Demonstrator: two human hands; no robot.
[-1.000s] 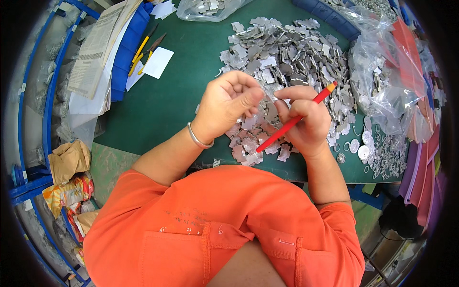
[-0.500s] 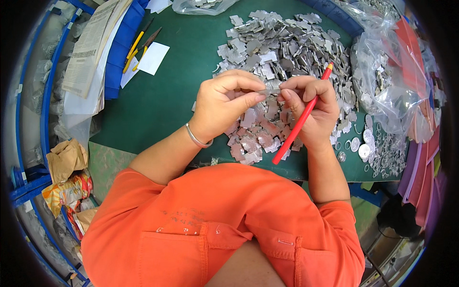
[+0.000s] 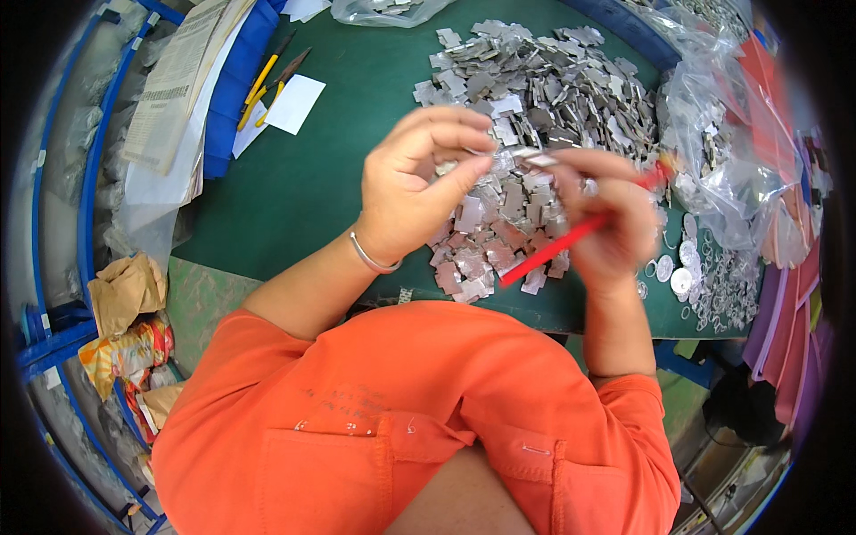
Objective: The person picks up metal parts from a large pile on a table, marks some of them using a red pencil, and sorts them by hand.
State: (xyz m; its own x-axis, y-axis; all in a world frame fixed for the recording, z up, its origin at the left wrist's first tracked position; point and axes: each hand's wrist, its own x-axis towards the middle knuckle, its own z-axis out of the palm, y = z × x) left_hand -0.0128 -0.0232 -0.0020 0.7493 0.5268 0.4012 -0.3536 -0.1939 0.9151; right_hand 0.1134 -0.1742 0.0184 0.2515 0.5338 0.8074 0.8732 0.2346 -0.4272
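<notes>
Holding a red pen [image 3: 553,251] slantwise in the right hand [image 3: 629,234], clamped on its shaft; too blurred there to make out single knuckles or the pen's upper end, smeared near a clear plastic bag [image 3: 727,174]. Visible at the right fingertips only as a streak: a small pale piece [image 3: 536,159], too smeared for its shape to be read. Bending the left hand [image 3: 406,183] just beside it, with thumb and forefinger close at the tips; cannot tell whether closed on anything, nor what to make of a glint half hidden behind the thumb. Wearing a silvery bangle [image 3: 364,256] on the left wrist. See beneath and beyond both hands a heap of flat metal plates [image 3: 544,89], piled on the green counter [image 3: 294,209] and partly covered by the fingers. Find near the right wrist silvery discs [image 3: 682,282] and rings [image 3: 724,299], too crowded to count. Note at the top edge another bag [image 3: 388,16], cut off, and at upper left yellow-handled tools [image 3: 248,113] beside a white card [image 3: 299,104]
</notes>
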